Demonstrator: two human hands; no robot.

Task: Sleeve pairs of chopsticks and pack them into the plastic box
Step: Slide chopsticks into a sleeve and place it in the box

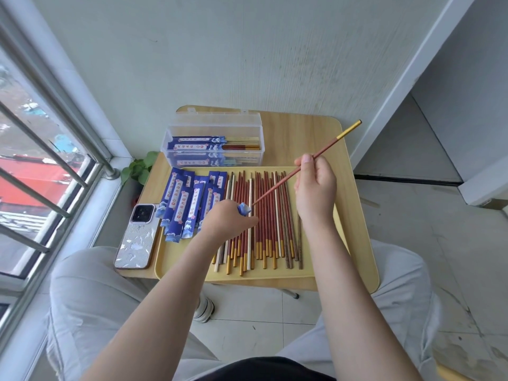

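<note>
Centre frame, the right hand (316,185) pinches red chopsticks (305,163), tips at the sleeve (244,209) gripped by the left hand (228,220). She should keep the mouth open and slide straight in.

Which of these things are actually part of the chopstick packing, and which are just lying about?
Part of the job:
held red chopstick
blue sleeve in the left hand
right hand
loose chopsticks
empty sleeves
plastic box
yellow tray

Lying about:
phone
plant

Plastic box (176,149) open-topped; phone (137,237) flanks tray (354,243).
</note>
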